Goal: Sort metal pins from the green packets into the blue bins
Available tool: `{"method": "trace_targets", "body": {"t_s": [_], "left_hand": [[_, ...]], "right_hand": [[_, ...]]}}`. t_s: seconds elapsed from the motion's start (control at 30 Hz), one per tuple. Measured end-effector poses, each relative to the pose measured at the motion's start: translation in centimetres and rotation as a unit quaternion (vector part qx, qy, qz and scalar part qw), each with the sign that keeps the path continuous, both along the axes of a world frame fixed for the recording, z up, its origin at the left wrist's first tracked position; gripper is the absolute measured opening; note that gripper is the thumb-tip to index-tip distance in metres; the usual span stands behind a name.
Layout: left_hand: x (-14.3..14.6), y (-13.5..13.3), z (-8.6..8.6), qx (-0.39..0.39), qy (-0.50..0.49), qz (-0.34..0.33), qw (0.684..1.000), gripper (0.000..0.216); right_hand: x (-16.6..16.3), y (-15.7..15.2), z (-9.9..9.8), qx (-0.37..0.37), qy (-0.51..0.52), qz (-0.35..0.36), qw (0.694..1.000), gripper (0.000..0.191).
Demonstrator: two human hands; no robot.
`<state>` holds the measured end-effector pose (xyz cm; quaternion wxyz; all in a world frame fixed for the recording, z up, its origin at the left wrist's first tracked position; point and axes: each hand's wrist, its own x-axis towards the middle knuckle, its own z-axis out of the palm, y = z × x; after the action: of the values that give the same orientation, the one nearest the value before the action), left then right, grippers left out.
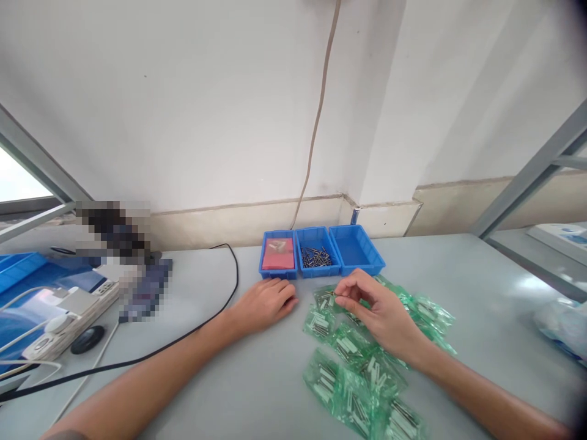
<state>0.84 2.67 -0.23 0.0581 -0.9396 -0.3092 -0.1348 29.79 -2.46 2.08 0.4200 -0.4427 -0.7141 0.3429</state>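
My left hand (pixel 268 304) rests palm down on the grey table (pixel 481 287), fingers loosely curled and close together, holding nothing, just in front of the left blue tray (pixel 277 253). My right hand (pixel 373 308) hovers over several green plastic bags of small metal parts (pixel 362 379), thumb and forefinger pinched on a tiny thin part near one bag (pixel 326 298). The middle blue tray (pixel 316 253) holds loose dark metal pins. The right blue tray (pixel 356 247) looks bare inside.
A pink pad lies in the left tray. A black cable (pixel 183 333) curves across the table to the left. A white power strip (pixel 64 321) and blue bins (pixel 18 269) sit at far left. A clear bag (pixel 562 324) lies at the right edge.
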Motion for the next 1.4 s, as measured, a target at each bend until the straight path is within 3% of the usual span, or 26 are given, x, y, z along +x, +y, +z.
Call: {"method": "trace_targets", "body": {"t_s": [0.27,0.67,0.8,0.97,1.1,1.23,1.4], "left_hand": [[-0.02,0.03,0.06,-0.001,0.010,0.000,1.000,0.027],[-0.09,0.04,-0.06,-0.002,0.000,-0.003,1.000,0.030],[-0.06,0.01,0.01,-0.012,-0.003,-0.005,1.000,0.026],[-0.08,0.06,-0.12,-0.014,-0.006,-0.004,1.000,0.025],[-0.15,0.11,-0.24,-0.008,-0.009,-0.008,1.000,0.026],[-0.16,0.12,-0.21,-0.011,-0.011,-0.007,1.000,0.027],[-0.09,0.05,-0.03,-0.011,-0.005,-0.004,1.000,0.028]], "right_hand": [[-0.07,-0.18,0.33,0.028,-0.023,-0.025,0.999,0.010],[-0.19,-0.13,0.72,-0.100,0.090,-0.024,0.991,0.032],[-0.21,0.01,0.58,-0.155,0.166,-0.006,0.974,0.032],[-0.44,0.15,0.63,-0.229,0.291,0.014,0.929,0.030],[-0.45,0.29,0.82,-0.254,0.338,0.009,0.906,0.028],[-0.31,0.44,0.68,-0.239,0.337,-0.003,0.911,0.031],[-0.07,0.43,0.33,-0.191,0.264,-0.025,0.945,0.038]]}}
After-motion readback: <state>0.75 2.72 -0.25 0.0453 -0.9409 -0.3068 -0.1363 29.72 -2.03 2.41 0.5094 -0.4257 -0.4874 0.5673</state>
